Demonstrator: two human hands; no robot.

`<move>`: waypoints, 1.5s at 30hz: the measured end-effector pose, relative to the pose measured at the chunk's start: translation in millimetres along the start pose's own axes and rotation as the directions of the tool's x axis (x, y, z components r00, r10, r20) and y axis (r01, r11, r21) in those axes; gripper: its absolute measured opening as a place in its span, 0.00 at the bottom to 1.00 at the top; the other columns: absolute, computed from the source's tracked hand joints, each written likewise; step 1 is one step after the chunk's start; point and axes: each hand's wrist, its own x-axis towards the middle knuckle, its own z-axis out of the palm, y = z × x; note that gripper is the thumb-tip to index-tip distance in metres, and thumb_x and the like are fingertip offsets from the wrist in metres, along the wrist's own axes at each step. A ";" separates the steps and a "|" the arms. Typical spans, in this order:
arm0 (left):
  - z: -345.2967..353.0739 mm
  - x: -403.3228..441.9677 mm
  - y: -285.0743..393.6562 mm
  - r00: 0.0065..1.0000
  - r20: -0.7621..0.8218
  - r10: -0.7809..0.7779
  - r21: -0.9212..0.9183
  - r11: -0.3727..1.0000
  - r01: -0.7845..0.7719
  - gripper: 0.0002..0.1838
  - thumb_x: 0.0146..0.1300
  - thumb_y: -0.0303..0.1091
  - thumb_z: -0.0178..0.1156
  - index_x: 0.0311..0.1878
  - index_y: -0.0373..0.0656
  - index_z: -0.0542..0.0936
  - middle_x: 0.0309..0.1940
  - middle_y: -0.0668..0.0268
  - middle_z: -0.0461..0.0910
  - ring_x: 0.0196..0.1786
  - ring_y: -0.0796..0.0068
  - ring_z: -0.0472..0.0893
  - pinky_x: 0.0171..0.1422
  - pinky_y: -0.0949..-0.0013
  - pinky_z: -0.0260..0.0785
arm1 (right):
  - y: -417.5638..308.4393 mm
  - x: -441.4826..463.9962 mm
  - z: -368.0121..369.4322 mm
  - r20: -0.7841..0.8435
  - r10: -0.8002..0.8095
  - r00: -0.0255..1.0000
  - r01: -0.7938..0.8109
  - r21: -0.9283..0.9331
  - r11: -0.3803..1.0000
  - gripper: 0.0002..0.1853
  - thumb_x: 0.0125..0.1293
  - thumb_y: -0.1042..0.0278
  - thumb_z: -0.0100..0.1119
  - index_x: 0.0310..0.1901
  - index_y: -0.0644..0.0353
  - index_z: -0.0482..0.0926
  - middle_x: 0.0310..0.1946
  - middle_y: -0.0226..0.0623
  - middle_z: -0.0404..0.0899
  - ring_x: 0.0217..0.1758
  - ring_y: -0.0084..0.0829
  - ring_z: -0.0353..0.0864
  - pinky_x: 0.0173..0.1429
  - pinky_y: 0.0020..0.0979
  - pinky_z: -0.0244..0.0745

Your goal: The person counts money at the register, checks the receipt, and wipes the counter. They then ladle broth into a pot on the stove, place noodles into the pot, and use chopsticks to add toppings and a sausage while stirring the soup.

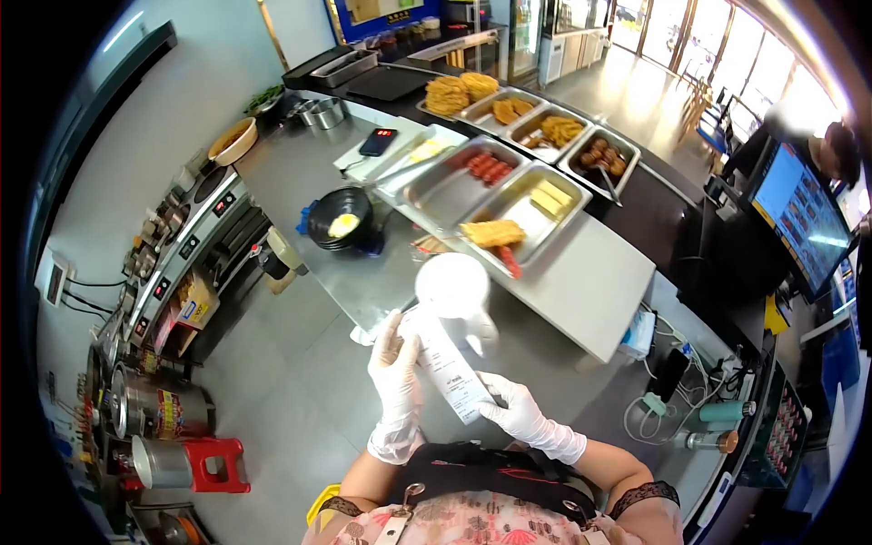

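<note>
A long printed receipt (451, 374) slants between my two gloved hands, print facing up. My left hand (397, 380) is closed on its upper left edge. The fingers of my right hand (525, 413) pinch its lower end, beside a small dark object I cannot make out. Just beyond the paper, a white round container (452, 284) sits at the counter's edge, with a crumpled white shape beside it. Farther off to the left is a black bowl (341, 218) with a fried egg (343, 225) in it.
Metal trays (427, 195) of sausages, fried pieces and meatballs (602, 156) line the counter. A phone-like device (378, 142) lies behind the bowl. Cables (695, 391) tangle at the right, below a monitor (804, 204) with a person behind it. Pots and a red stool (218, 465) stand at lower left.
</note>
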 end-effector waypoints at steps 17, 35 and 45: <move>-359.5 232.0 172.6 0.944 -0.242 0.224 0.251 0.954 -0.163 0.28 0.64 0.19 0.53 0.68 0.31 0.64 0.56 0.55 0.75 0.53 0.71 0.76 0.59 0.71 0.68 | 90.6 308.5 316.5 0.256 -0.032 0.966 0.113 -0.309 0.944 0.23 0.66 0.69 0.57 0.62 0.61 0.72 0.58 0.42 0.77 0.59 0.32 0.77 0.62 0.30 0.69; -491.1 664.0 205.1 0.977 -0.109 0.181 0.605 0.792 -0.079 0.29 0.55 0.18 0.55 0.64 0.33 0.71 0.50 0.59 0.79 0.40 0.78 0.77 0.47 0.77 0.71 | 111.8 701.0 412.3 0.164 0.004 0.987 0.025 -0.172 0.985 0.27 0.65 0.73 0.57 0.66 0.62 0.68 0.58 0.41 0.77 0.59 0.27 0.76 0.64 0.28 0.69; -563.0 1013.1 125.4 0.999 0.013 -0.034 0.633 0.774 0.018 0.30 0.53 0.17 0.62 0.63 0.33 0.72 0.50 0.56 0.80 0.48 0.71 0.80 0.54 0.72 0.73 | 173.2 965.8 436.9 -0.146 0.188 0.971 -0.215 -0.193 0.958 0.17 0.67 0.78 0.53 0.57 0.65 0.77 0.45 0.33 0.82 0.42 0.21 0.78 0.48 0.23 0.74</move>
